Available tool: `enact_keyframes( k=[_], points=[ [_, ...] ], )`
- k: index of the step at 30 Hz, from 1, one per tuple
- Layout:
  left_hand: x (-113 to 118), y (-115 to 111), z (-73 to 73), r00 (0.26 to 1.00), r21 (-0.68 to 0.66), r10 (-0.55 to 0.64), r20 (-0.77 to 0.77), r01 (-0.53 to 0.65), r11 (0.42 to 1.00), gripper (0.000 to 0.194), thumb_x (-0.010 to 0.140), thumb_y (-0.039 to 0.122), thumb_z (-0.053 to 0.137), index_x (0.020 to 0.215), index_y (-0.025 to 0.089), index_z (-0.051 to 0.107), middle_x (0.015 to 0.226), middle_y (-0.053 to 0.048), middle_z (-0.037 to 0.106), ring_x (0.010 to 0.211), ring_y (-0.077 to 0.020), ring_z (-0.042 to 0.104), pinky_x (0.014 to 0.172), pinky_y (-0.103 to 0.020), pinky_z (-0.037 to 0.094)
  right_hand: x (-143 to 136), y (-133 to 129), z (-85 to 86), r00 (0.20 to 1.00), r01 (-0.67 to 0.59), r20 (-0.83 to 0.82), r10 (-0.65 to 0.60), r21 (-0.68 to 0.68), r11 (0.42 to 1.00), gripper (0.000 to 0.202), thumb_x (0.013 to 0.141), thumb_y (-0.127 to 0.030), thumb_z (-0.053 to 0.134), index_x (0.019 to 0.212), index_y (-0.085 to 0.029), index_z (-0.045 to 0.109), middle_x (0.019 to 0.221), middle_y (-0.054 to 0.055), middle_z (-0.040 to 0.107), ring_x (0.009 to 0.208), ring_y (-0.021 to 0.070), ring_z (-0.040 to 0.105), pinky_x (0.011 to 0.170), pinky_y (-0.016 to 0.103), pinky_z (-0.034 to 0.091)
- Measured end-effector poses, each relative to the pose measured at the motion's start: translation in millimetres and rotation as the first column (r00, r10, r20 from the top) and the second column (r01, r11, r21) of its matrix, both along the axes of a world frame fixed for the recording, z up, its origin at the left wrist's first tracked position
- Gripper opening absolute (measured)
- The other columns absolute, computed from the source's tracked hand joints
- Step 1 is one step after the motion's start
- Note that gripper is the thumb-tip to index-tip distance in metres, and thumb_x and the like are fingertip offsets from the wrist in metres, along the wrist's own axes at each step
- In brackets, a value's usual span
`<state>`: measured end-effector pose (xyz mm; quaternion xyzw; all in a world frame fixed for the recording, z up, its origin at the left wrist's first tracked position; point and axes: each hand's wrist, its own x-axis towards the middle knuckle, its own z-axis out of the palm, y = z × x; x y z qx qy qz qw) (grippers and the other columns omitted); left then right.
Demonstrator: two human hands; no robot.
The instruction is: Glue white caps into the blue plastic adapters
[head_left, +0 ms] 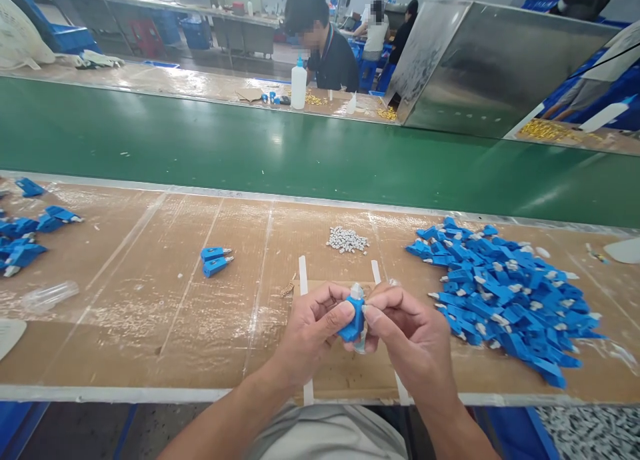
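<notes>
Just above the front edge of the workbench, my left hand (320,323) is closed around a blue plastic part (353,320) with a whitish tip pointing up and away from me. Thumb and fingers of my right hand (407,323) are pinched against the part's right side; whatever sits between those fingertips is too small or hidden to make out. Beyond my hands lies a small heap of grey pellet-like pieces (347,240). A large pile of similar blue parts with pale tips (510,293) spreads to the right. Two more blue parts (215,261) rest together on the left.
More blue parts (23,237) lie at the far left, near a clear plastic tube (50,297). White tape strips (303,273) mark the cardboard-covered bench. A green conveyor belt (225,150) runs behind it. Across the belt, a person (333,57) sits by a white bottle (299,87).
</notes>
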<state>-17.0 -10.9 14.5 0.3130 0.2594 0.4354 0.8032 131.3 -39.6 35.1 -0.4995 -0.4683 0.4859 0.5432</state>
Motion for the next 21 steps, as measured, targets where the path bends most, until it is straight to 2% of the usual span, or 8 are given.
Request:
enact_keyframes(
  k=[3,6,9,12,15,17,21],
  points=[
    [0.4,-1.5,-1.3,1.000,0.032,0.014,-0.015,-0.014,0.999,0.026,0.089,0.039,0.073,0.092,0.015,0.066,0.066,0.000,0.062,0.055,-0.0087,0.056,0.053,-0.020,0.043,-10.5,-3.7,6.6,0.997,0.080,0.018,-0.080,0.018,0.997,0.019,0.091,-0.033,0.071,0.078,-0.020,0.067,0.071,0.000,0.061,0.050,0.0123,0.061,0.044,0.024,0.052],
    [-0.6,-1.0,-2.2,0.999,0.101,0.035,-0.029,-0.032,0.994,0.024,0.091,0.038,0.070,0.095,0.015,0.067,0.067,0.000,0.064,0.057,-0.0094,0.057,0.055,-0.021,0.045,-15.3,-5.1,11.4,0.993,0.105,0.052,-0.106,0.021,0.994,0.019,0.091,-0.033,0.071,0.078,-0.020,0.065,0.070,0.000,0.062,0.051,0.0125,0.062,0.045,0.023,0.053],
    [-3.0,1.1,-3.2,0.997,0.149,0.045,-0.070,-0.034,0.988,0.025,0.091,0.038,0.070,0.096,0.014,0.068,0.069,-0.002,0.065,0.058,-0.0102,0.057,0.057,-0.023,0.047,-13.0,-3.7,11.3,0.991,0.089,0.097,-0.088,-0.008,0.996,0.020,0.091,-0.035,0.071,0.078,-0.020,0.066,0.070,0.001,0.063,0.050,0.0127,0.061,0.045,0.024,0.054],
    [-5.6,3.3,-5.0,0.995,0.149,0.039,-0.095,-0.024,0.989,0.026,0.091,0.039,0.070,0.095,0.014,0.069,0.072,-0.003,0.066,0.060,-0.0105,0.058,0.058,-0.023,0.048,-5.7,0.2,6.3,0.996,0.019,0.092,-0.015,-0.039,0.999,0.020,0.091,-0.036,0.071,0.081,-0.019,0.067,0.072,0.002,0.065,0.052,0.0136,0.063,0.047,0.025,0.056],
    [-6.3,4.6,-5.4,0.999,0.101,0.014,-0.051,-0.009,0.995,0.024,0.090,0.038,0.071,0.096,0.015,0.069,0.072,-0.001,0.065,0.060,-0.0096,0.057,0.057,-0.021,0.047,2.8,4.9,-0.7,0.996,-0.084,-0.038,0.081,-0.060,0.995,0.017,0.090,-0.034,0.073,0.083,-0.019,0.069,0.075,0.002,0.065,0.055,0.0137,0.065,0.048,0.025,0.056],
    [-5.4,5.1,-3.9,1.000,0.072,-0.008,-0.006,0.008,0.997,0.023,0.090,0.037,0.071,0.096,0.015,0.068,0.071,-0.001,0.065,0.058,-0.0087,0.057,0.055,-0.020,0.046,7.1,7.4,-4.7,0.981,-0.103,-0.176,0.086,-0.089,0.991,0.014,0.086,-0.031,0.078,0.088,-0.021,0.069,0.075,0.000,0.064,0.050,0.0108,0.062,0.043,0.021,0.051],
    [-2.8,5.4,0.7,0.998,0.056,-0.054,0.009,0.053,0.997,0.023,0.091,0.037,0.070,0.092,0.015,0.065,0.072,-0.002,0.065,0.060,-0.0093,0.059,0.053,-0.020,0.046,12.1,9.0,-8.7,0.926,-0.200,-0.358,0.122,-0.191,0.961,0.030,0.083,-0.035,0.081,0.109,-0.023,0.073,0.061,-0.004,0.056,0.041,0.0067,0.049,0.033,0.015,0.042]
  ],
)
